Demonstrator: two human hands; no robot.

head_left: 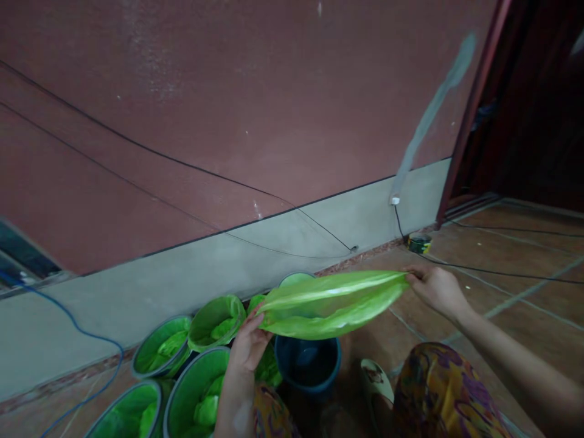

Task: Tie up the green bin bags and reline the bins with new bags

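Observation:
A bright green plastic bag (333, 304) is stretched sideways between my two hands, its mouth spread partly apart. My left hand (249, 344) pinches the bag's left end, close above the lined buckets. Its right end is gripped in the fingers of my right hand (431, 286), over the tiled floor. Below the bag stands a dark blue bucket (310, 383), its far rim covered by the plastic; no green liner shows in it.
Several buckets lined with green bags stand at lower left, including one bucket (159, 353) by the wall (219, 255). A blue cable (104, 337) lies left of them. A small tin (418, 243) sits by the wall at right. A slipper (378, 380) is near my knees.

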